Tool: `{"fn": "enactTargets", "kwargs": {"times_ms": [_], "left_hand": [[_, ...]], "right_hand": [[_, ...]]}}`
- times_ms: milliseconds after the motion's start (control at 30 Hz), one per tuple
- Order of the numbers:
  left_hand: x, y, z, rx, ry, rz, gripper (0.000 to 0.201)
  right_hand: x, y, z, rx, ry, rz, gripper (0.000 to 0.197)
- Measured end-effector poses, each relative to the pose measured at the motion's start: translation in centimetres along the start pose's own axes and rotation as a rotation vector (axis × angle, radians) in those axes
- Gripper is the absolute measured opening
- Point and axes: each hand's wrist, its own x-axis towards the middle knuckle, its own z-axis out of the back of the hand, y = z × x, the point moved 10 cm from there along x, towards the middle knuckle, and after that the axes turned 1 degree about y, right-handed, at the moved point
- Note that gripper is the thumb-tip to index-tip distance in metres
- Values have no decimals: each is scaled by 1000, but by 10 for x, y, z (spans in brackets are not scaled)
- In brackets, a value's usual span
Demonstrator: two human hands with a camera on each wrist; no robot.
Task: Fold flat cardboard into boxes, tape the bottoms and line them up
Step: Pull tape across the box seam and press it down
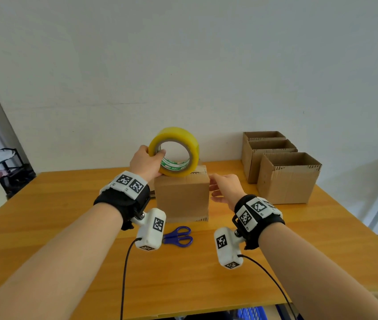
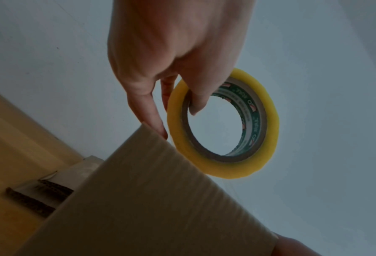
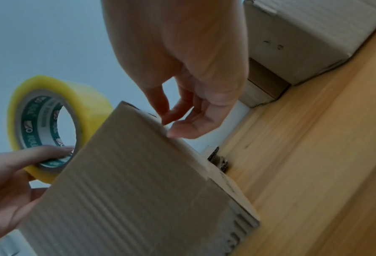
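A: Nearest us, blue-handled scissors (image 1: 178,236) lie on the bench (image 1: 68,227). What stands behind them?

B: A closed cardboard box (image 1: 182,199). Our right hand (image 1: 226,188), fingers loosely spread, holds nothing beside its upper right corner.

A: And our left hand (image 1: 147,161)?

B: It grips the yellow tape roll (image 1: 175,151), thumb inside the core, over the box top. The core's green print is too blurred to read.

A: Farther back?

B: Three open boxes (image 1: 287,179) stand in line at the right.

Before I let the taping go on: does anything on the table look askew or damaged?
Nothing stands out. The upturned box sits square, the left hand holds the tape roll over it, and three open boxes stand lined up at right.
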Motion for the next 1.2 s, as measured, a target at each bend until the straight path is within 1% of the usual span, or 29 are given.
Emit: {"fn": "enactTargets", "kwargs": {"times_ms": [67, 167, 300, 367, 467, 567, 600, 633, 700, 767, 833, 900, 967, 1000, 1067, 1100, 1133, 1200], "left_hand": [[0, 0, 0, -3, 3, -5, 17], [2, 1, -1, -5, 19, -7, 21], [3, 2, -1, 0, 24, -14, 17], [3, 3, -2, -8, 29, -4, 23], [3, 3, -2, 0, 36, -12, 25], [3, 3, -2, 19, 38, -20, 29], [3, 3, -1, 26, 37, -21, 31], [3, 3, -1, 34, 36, -19, 34], [4, 7, -1, 52, 36, -10, 35], [3, 8, -2, 47, 44, -4, 24], [2, 8, -3, 33, 52, 0, 13], [1, 8, -3, 26, 50, 1, 12], [-1, 6, -2, 40, 44, -4, 12], [0, 6, -2, 58, 45, -11, 12], [0, 4, -3, 99, 49, -38, 13], [2, 4, -4, 116, 56, -51, 16], [5, 4, -6, 135, 64, -64, 24], [14, 7, -9, 196, 87, -86, 44]], "right_hand": [[0, -3, -1, -70, -10, -29, 26], [1, -3, -2, -145, -16, -69, 29], [-1, -2, -9, -201, -6, -131, 30], [-2, -2, -12, -230, 1, -153, 30], [-5, -6, -13, -279, 16, -215, 32], [-9, -18, -9, -293, 21, -286, 27], [-7, -20, -10, -284, 19, -267, 26], [-2, -17, -11, -275, 19, -203, 31], [3, 0, -12, -244, 19, 13, 40], [-4, 19, -10, -151, 19, 188, 44], [-11, 36, -15, -113, 85, 322, 48], [-17, 43, -32, -178, 221, 395, 58], [-21, 45, -50, -355, 322, 485, 75], [-22, 46, -55, -511, 322, 547, 84], [-22, 48, -60, -871, 242, 646, 99], [-20, 48, -60, -1012, 204, 677, 102], [-23, 50, -60, -1113, 179, 701, 100], [-22, 50, -61, -1216, 173, 713, 93]]}}
